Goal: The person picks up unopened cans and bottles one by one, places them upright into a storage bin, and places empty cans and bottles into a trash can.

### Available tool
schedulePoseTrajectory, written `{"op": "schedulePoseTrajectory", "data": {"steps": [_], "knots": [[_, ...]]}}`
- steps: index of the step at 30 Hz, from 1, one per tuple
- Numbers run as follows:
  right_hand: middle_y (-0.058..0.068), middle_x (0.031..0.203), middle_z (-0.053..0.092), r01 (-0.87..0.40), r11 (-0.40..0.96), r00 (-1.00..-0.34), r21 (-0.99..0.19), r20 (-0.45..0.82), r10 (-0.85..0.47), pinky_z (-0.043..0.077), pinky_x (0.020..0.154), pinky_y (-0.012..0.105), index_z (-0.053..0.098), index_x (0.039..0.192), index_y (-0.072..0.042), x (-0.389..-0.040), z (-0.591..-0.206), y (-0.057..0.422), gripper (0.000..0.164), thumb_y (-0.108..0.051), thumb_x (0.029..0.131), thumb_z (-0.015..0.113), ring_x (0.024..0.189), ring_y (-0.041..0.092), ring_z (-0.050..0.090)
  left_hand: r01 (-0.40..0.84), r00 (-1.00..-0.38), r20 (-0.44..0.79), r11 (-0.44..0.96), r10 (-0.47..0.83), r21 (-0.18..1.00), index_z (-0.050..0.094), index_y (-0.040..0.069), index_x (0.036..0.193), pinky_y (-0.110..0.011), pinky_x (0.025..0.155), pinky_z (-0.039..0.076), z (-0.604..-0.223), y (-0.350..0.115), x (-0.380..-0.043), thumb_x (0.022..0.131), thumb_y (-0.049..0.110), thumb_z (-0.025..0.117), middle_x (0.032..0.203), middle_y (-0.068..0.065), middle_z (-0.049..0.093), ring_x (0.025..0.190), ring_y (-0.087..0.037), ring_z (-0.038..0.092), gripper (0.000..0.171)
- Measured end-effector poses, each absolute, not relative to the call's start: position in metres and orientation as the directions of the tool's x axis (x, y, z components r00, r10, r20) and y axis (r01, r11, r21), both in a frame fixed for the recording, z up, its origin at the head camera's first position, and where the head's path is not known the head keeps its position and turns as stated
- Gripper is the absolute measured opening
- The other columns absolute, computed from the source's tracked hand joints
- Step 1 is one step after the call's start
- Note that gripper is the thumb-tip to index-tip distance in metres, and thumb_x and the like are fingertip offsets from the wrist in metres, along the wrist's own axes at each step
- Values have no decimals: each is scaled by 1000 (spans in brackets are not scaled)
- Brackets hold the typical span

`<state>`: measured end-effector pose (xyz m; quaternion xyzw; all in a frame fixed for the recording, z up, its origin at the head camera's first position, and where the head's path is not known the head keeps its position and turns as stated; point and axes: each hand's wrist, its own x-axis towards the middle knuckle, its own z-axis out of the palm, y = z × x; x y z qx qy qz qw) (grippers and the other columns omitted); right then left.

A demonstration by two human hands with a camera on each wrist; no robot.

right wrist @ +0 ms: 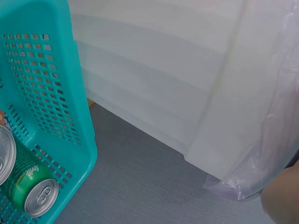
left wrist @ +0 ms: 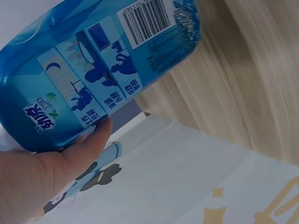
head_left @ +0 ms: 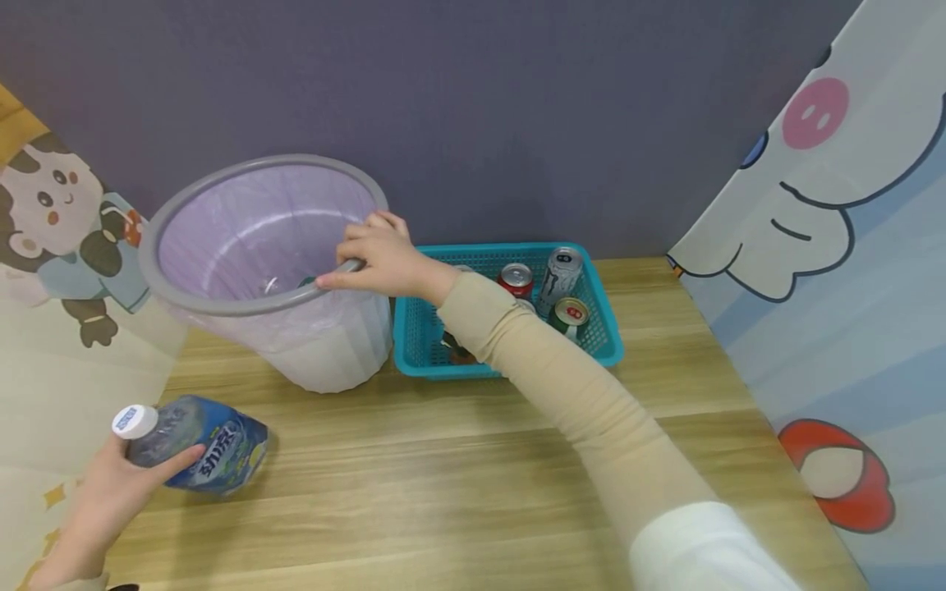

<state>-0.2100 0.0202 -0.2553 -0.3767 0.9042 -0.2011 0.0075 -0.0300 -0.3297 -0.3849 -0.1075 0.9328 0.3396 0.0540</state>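
Note:
At the lower left, my left hand [head_left: 107, 497] holds a plastic bottle [head_left: 222, 443] with a blue label and white cap over the table, thumb along its side. In the left wrist view, the bottle's blue label [left wrist: 88, 70] shows a barcode, and the thumb [left wrist: 91, 144] lies at its edge. My right hand [head_left: 388, 258] grips the grey rim of a white trash bin [head_left: 332, 353], fingers over the edge. A pale purple bag [head_left: 214, 217] lines the bin, with something clear and a bit of green low inside.
Right of the bin stands a teal basket [head_left: 609, 336] with several drink cans, including a red can [head_left: 516, 277], a tall grey can [head_left: 560, 275] and a green Sprite can [right wrist: 25, 179]. My right forearm crosses before it. A dark wall [head_left: 517, 123] rises behind; printed panels flank the wooden table [head_left: 384, 492].

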Motion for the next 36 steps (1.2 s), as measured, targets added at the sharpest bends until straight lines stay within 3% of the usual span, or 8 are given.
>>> {"op": "schedulePoseTrajectory", "data": {"steps": [6,12,16,20,22,26,32,36], "knots": [[-10,93,54,-673,645,-721,-363,128,-681,5,115,45,67,90,-23,-210,-256,20,32,-54,89,57,95,10,38,-284,-957,-147,717,-248,637,15,2,151,-9,62,30,-378,-329,-30,85,36,70,137,-35,36,106,-32,47,92],[-10,93,54,-674,643,-720,-365,128,-682,5,115,44,68,90,-23,-209,-256,19,33,-54,89,57,96,10,39,-306,-932,-79,653,-353,693,20,20,152,-2,72,29,-372,-328,-25,85,32,71,134,-1,43,106,9,40,85],[-10,93,54,-675,638,-717,-369,127,-685,5,115,44,68,89,-23,-209,-256,19,33,-54,89,58,95,10,39,-319,-908,-55,602,-415,732,22,26,151,-2,79,30,-365,-326,-24,84,29,73,125,23,38,104,13,37,84],[-10,94,54,-680,636,-714,-365,129,-689,5,115,45,68,90,-23,-209,-257,19,32,-53,89,57,94,10,39,-406,-848,-97,522,-520,750,19,31,151,-7,92,33,-357,-322,-24,83,29,74,139,13,37,118,3,40,87],[-10,94,54,-681,636,-713,-363,132,-688,6,115,45,68,91,-23,-210,-257,19,32,-53,89,57,94,10,39,-437,-814,-99,491,-572,753,14,33,151,-20,110,28,-352,-319,-25,84,29,71,152,6,26,134,-4,30,88],[-10,95,55,-683,634,-712,-362,139,-688,6,115,45,69,93,-22,-212,-258,19,33,-53,89,57,94,10,39,-375,-775,9,471,-632,799,12,31,152,-40,120,16,-347,-312,-24,87,22,66,158,-1,17,145,-17,16,84],[-10,95,55,-684,632,-712,-364,143,-687,7,114,44,69,93,-23,-212,-257,19,33,-53,89,57,95,10,39,-148,-751,285,573,-596,806,20,24,150,-29,119,15,-340,-302,-17,85,18,69,154,2,24,140,-7,21,83],[-10,94,55,-687,628,-709,-366,150,-689,8,114,44,69,92,-23,-212,-256,18,32,-52,90,57,93,10,39,-65,-723,430,672,-541,738,22,17,150,-24,117,17,-333,-297,-9,75,61,66,153,6,22,140,-6,24,97]]}}
